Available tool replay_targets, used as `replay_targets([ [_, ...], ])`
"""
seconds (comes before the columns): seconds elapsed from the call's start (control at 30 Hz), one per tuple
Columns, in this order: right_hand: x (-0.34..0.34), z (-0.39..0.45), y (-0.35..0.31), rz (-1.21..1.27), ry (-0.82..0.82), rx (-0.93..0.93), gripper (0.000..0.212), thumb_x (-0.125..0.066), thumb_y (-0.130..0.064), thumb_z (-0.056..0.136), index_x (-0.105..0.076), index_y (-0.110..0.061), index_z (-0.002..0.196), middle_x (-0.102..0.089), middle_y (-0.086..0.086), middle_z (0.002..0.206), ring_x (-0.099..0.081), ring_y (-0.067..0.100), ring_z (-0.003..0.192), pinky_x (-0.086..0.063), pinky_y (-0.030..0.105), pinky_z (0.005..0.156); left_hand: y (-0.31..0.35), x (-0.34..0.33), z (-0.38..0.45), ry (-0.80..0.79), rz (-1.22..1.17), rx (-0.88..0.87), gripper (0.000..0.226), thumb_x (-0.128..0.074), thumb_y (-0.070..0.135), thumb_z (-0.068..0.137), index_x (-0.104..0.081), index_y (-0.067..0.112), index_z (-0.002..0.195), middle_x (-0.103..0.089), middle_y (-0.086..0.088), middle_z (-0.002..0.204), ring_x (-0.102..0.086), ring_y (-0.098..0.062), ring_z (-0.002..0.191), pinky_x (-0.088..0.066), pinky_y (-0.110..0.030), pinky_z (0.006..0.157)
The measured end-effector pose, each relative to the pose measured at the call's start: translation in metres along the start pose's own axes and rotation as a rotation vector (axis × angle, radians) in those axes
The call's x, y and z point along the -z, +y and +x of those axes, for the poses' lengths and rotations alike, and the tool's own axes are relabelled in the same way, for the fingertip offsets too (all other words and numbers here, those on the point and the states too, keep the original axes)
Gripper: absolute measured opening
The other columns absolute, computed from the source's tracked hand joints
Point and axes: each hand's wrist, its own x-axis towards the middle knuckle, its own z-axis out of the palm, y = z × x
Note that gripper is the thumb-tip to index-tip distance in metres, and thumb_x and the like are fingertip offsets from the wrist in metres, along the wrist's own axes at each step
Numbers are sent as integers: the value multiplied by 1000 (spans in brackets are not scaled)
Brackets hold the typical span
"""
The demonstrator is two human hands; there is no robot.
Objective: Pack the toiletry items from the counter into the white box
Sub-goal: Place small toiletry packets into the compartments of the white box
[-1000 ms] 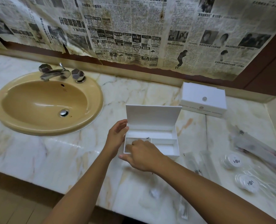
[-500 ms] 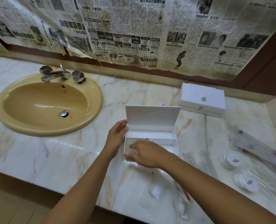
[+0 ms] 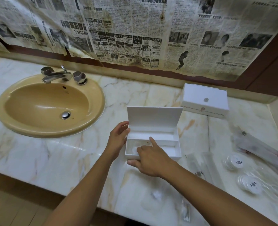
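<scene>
The white box [image 3: 153, 118] stands open on the marble counter [image 3: 53, 157], its lid upright at the back. My left hand [image 3: 118, 136] rests against the box's left end, fingers relaxed. My right hand [image 3: 149, 159] reaches over the front wall. Its index finger points straight into the box and its thumb lies along the outside of the front wall. A clear-wrapped item [image 3: 133, 146] lies in the front left compartment, partly hidden by my fingers. Round white packets [image 3: 234, 162] [image 3: 250, 185], long clear-wrapped items [image 3: 262, 144] and clear sleeves [image 3: 198, 167] lie to the right.
A closed white box [image 3: 205, 101] sits at the back right. A tan sink [image 3: 50, 105] with a metal faucet [image 3: 56, 75] fills the left. A cotton swab packet [image 3: 186, 212] and a small clear packet [image 3: 156, 195] lie near the counter's front edge.
My right hand has drawn back slightly from the front left compartment and its index finger now points out straight. My left hand stays at the box's left end.
</scene>
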Motion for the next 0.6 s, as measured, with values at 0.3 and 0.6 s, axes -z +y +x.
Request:
replay_targets([
  [0.3, -7, 6, 6, 18, 120, 29, 58, -35, -56, 96, -62, -6, 105, -64, 12, 107, -55, 25, 109, 0, 41, 121, 1, -1, 0, 0, -6, -2, 25, -55, 14, 99, -59, 22, 122, -67, 9, 112, -66, -9, 97, -57, -19, 69],
  [0.6, -2, 10, -10, 59, 180, 65, 51, -41, -51, 96, -57, -5, 111, -59, 11, 112, -51, 27, 110, -19, 41, 117, -3, 0, 2, 12, 24, 9, 25, -56, 18, 99, -59, 29, 121, -65, 7, 118, -62, -16, 110, -55, -31, 85],
])
